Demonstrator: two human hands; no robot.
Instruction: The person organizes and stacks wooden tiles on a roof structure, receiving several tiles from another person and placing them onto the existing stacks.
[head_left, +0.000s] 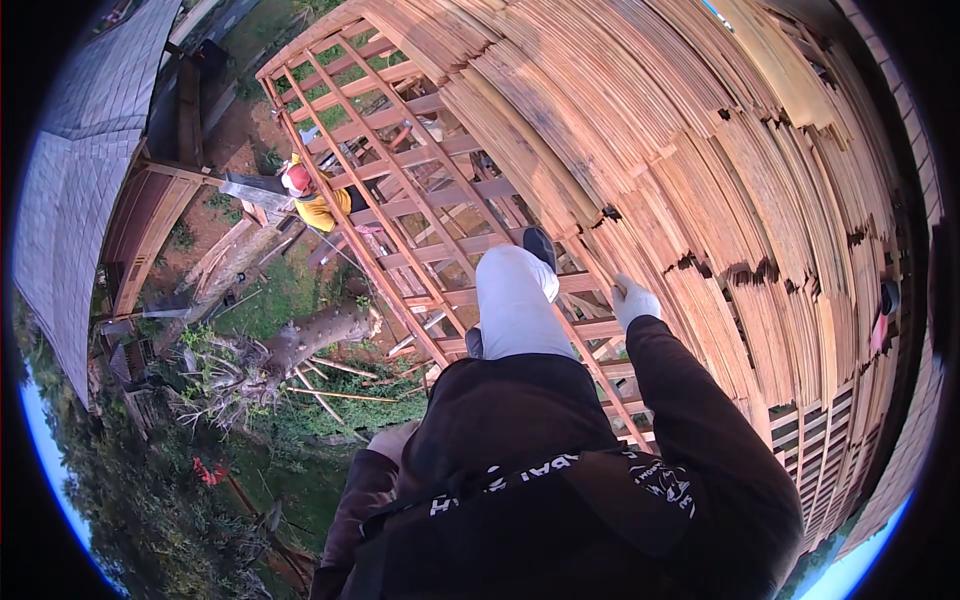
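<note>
My right hand [637,303], in a white glove, rests at the lower edge of the wooden shingles [640,262], next to a long batten [596,368]. Its fingers look curled inward, and what they hold, if anything, cannot be made out. By my left hip is my left hand [393,440], also in a pale glove, with its fingers hidden. One pale trouser leg [515,305] is bent forward, and a dark shoe [540,246] stands on the roof frame beside the shingles.
An open frame of rafters and battens [405,180] shows the ground below. Past its left edge is a person [318,212] in a yellow top and red headwear. A felled trunk [320,338] lies lower left. Another tiled roof [85,190] stands far left.
</note>
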